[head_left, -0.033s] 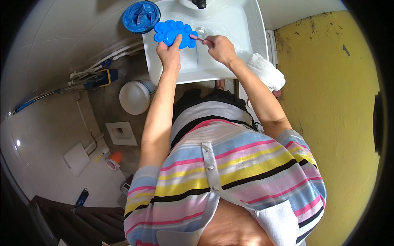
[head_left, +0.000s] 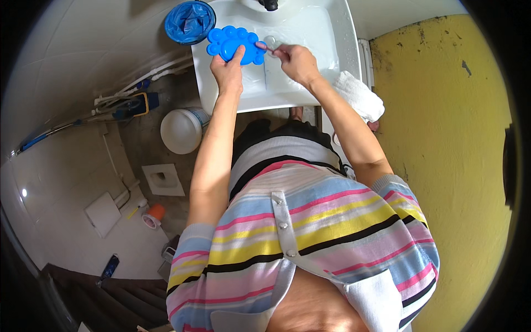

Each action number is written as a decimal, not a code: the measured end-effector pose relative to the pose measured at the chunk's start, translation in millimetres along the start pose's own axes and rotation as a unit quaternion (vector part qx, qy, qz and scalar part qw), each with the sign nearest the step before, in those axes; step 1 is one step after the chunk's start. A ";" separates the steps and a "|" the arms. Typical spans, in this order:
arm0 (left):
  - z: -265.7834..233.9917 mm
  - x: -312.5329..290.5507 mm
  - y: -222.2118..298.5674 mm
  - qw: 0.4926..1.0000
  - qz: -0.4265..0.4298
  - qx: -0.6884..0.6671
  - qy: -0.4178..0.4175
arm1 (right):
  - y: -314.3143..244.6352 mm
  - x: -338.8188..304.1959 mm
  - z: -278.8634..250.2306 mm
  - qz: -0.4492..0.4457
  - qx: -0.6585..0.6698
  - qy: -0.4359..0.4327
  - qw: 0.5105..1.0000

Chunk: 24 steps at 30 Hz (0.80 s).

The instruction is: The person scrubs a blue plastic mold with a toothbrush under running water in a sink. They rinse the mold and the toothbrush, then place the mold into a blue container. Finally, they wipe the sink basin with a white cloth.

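Observation:
My left hand (head_left: 227, 72) grips a bright blue paint palette (head_left: 234, 48), with its thumb on the top face. The palette has a scalloped edge with several round wells around a larger middle hollow. It is held over the left part of a white washbasin (head_left: 251, 102). In my right hand (head_left: 298, 65), the closed fingers pinch a small pinkish brush (head_left: 261, 45). Its head lies against the wells at the palette's right edge. Behind them, near the drain, the basin looks wet.
A dark tap (head_left: 269, 5) stands at the basin's back. A blue-lined bin (head_left: 189, 23) is beside the basin's far left corner. A white towel (head_left: 358, 96) hangs over its right edge. On the floor to the left stands a white bucket (head_left: 181, 131). A yellow wall (head_left: 442, 138) rises on the right.
The brush head has shifted slightly upward along the palette's right edge. The palette and both hands have hardly moved.

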<state>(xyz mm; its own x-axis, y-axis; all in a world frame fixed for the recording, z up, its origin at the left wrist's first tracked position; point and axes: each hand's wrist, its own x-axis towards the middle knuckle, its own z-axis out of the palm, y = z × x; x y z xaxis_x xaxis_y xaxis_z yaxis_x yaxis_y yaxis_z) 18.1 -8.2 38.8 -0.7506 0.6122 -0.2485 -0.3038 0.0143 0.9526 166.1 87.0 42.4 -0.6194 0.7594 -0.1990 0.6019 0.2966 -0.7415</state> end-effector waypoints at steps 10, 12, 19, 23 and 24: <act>11.4 7.1 13.3 0.997 -0.074 -0.018 0.033 | -23.2 16.6 -1.2 -0.051 0.014 0.078 0.996; 9.5 7.6 13.6 0.997 -0.053 -0.047 0.036 | -15.6 10.2 -4.6 -0.063 0.010 0.071 0.995; 18.9 6.6 18.9 0.997 -0.060 -0.045 0.003 | -19.1 17.2 -9.7 -0.064 0.025 0.096 0.993; 14.5 5.5 25.5 0.997 -0.049 -0.054 0.010 | -6.5 2.8 -12.1 -0.048 0.026 0.057 0.997; 15.9 5.8 27.3 0.997 -0.058 -0.047 -0.002 | -5.9 1.4 -11.0 -0.046 0.032 0.066 0.996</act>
<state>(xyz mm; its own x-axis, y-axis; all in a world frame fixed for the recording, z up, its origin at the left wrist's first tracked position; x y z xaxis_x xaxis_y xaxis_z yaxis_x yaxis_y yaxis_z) 14.7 8.2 66.2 -0.7048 0.6144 -0.3547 -0.4416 0.0113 0.8971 167.2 92.7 53.5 -0.5973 0.8007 -0.0454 0.5096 0.3353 -0.7924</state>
